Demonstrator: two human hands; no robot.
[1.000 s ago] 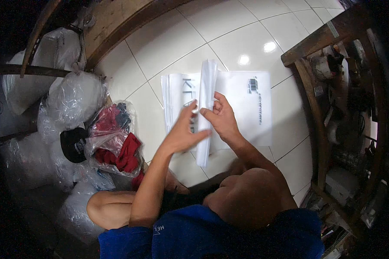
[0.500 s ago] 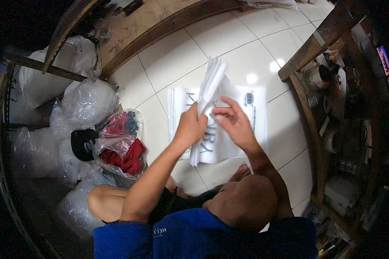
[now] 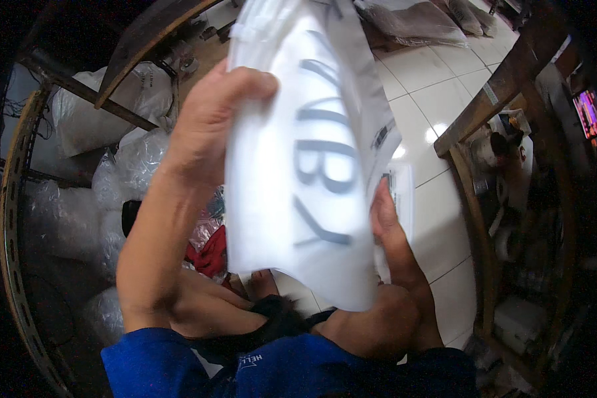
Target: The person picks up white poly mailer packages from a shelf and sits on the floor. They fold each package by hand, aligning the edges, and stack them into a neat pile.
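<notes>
My left hand is raised at upper left, closed around the edge of a bundle of white printed plastic sheets. The thumb lies across the front of the bundle. Large dark lettering covers the sheets, which hang down in front of me, blurred by motion. On their right side my right hand is partly hidden behind the edge. Its visible fingers are stretched upward, and whether they touch the bundle I cannot tell. More white sheets lie on the floor beyond that hand, mostly covered from view.
Clear plastic bags pile up on the left by a metal rack. Red cloth lies beside them. A wooden frame with shelves stands on the right. Full sacks rest on the tiled floor at the back.
The bundle has come up off the floor stack towards me, spread open and larger in view. My left hand has risen up and left with it; my right hand has shifted slightly right and lower.
</notes>
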